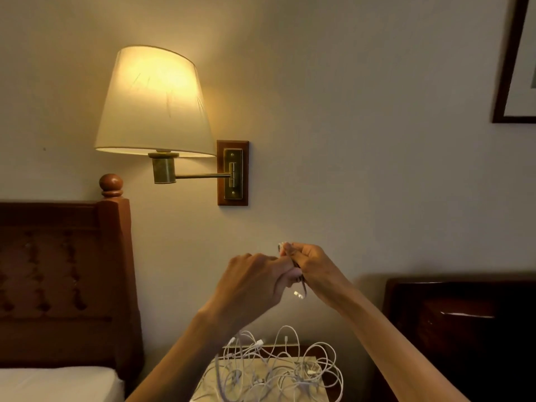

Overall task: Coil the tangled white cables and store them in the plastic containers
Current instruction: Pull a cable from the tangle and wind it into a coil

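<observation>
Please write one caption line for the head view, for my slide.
Left hand and right hand hold one thin white cable above tangled white cables.

Both hands (285, 271) pinch one cable (298, 281) above the tangled cables (278, 369).

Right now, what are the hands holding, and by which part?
Both hands, left hand and right hand, pinch one white cable near its end; a connector dangles just below.

surface: bedside table (314, 359) | on it: tangled white cables (278, 369)
</observation>
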